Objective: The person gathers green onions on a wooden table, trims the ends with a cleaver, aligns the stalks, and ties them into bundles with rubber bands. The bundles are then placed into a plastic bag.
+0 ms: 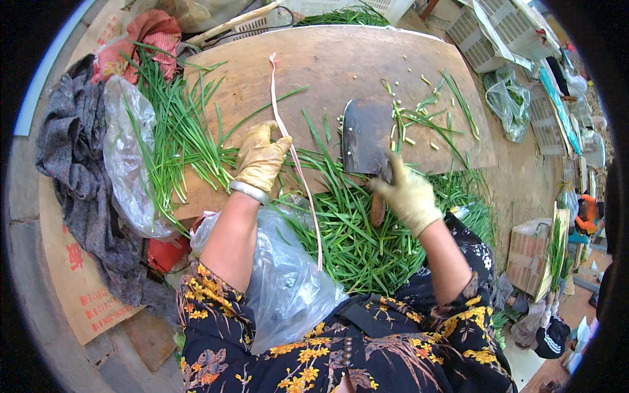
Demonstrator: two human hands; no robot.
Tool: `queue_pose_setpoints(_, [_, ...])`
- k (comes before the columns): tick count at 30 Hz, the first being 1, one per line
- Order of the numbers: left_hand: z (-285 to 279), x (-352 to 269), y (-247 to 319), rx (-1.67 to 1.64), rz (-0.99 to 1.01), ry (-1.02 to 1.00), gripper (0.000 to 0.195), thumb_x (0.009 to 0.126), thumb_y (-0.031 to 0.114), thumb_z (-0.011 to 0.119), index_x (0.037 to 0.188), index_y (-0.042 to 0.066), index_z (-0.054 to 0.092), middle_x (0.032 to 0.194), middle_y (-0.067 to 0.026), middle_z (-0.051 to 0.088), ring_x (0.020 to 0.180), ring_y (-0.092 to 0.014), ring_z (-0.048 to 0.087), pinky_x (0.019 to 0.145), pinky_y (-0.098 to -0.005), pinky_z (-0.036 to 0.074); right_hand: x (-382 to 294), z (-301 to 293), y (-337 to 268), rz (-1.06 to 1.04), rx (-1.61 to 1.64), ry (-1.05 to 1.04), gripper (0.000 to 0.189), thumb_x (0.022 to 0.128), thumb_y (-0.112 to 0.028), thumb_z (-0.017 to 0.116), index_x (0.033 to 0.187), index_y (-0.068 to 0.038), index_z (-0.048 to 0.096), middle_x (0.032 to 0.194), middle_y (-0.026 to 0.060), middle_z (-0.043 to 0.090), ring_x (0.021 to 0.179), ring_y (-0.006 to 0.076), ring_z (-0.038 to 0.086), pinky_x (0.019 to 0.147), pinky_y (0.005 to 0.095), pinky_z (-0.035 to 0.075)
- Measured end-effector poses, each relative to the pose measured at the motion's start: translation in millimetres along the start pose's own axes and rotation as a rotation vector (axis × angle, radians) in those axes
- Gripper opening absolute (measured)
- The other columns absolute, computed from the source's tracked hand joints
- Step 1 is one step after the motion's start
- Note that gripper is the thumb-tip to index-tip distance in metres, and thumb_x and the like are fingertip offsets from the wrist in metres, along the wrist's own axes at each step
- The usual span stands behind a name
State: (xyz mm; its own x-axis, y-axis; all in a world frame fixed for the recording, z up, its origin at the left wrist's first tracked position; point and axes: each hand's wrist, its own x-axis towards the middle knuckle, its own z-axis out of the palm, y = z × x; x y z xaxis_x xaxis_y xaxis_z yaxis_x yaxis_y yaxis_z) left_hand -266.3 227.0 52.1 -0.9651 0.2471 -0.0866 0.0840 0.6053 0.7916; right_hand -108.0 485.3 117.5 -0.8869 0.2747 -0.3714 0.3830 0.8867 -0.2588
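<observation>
A thin pink-white plastic strip (pixel 300 169) runs across the wooden board (pixel 324 64), pinched between the thumb and fingers of my left hand (pixel 263 157) in a yellowish glove. To the left of that hand lies a spread bundle of green garlic chives (pixel 172 118). My right hand (pixel 408 196), gloved and a little blurred, has its fingers apart beside the handle of a broad cleaver (pixel 367 135). The cleaver's dark blade lies flat on the board, its wooden handle over the near edge. Cut stem ends (pixel 409 141) are scattered to its right. Loose leaves (pixel 363 245) are heaped below the board.
Clear plastic sheeting (pixel 290 275) covers part of my lap. A clear bag (pixel 128 157) and a grey cloth (pixel 83 172) lie at the left, near a red checked cloth (pixel 155 42). Plastic crates (pixel 528 260) stand at the right. Another person in orange (pixel 588 213) is far right.
</observation>
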Motion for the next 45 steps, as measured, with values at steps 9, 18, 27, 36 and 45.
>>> queue_pose_setpoints(9, [12,19,23,0.406,0.081,0.112,0.051,0.069,0.039,0.079,0.101,0.004,0.062,0.089,-0.0199,0.067,0.086,-0.039,0.065,0.076,-0.0481,0.050,-16,18,13,0.150,0.423,-0.031,0.089,0.078,-0.022,0.062,0.156,-0.012,0.018,0.108,0.0240,0.068,0.095,0.0387,0.067,0.084,0.0439,0.052])
queue_pose_setpoints(18, [23,50,-16,0.506,-0.026,0.135,0.032,0.082,0.020,0.065,0.110,0.006,0.057,0.079,-0.0138,0.061,0.075,-0.031,0.062,0.072,-0.0440,0.048,-88,-29,76,0.176,1.766,-0.159,0.066,0.078,-0.008,0.067,0.138,-0.006,0.040,0.081,0.0070,0.059,0.060,0.0161,0.057,0.050,0.0329,0.050])
queue_pose_setpoints(27, [2,58,-2,-0.523,-0.294,0.196,0.031,0.081,-0.003,0.065,0.110,0.005,0.060,0.074,-0.0014,0.058,0.052,-0.008,0.053,0.045,-0.0214,0.044,71,-63,247,0.429,1.017,0.425,0.019,0.083,-0.015,0.062,0.098,-0.004,0.066,0.074,0.0064,0.062,0.057,0.0160,0.053,0.048,0.0315,0.043])
queue_pose_setpoints(36, [-1,63,12,-0.640,-0.175,0.243,0.035,0.083,-0.005,0.064,0.118,0.002,0.061,0.082,-0.0029,0.062,0.061,-0.009,0.056,0.053,-0.0198,0.048,171,-74,333,0.396,0.090,0.624,0.038,0.086,-0.029,0.063,0.116,-0.007,0.067,0.120,0.0233,0.064,0.110,0.0397,0.061,0.093,0.0463,0.048])
queue_pose_setpoints(45, [-6,66,33,-0.808,-0.032,0.343,0.032,0.085,-0.006,0.065,0.116,-0.001,0.062,0.082,-0.0010,0.062,0.063,-0.008,0.058,0.055,-0.0195,0.050,71,-11,194,-0.634,-0.040,0.348,0.038,0.073,0.000,0.063,0.108,-0.016,0.063,0.095,0.0125,0.060,0.091,0.0349,0.060,0.078,0.0439,0.053])
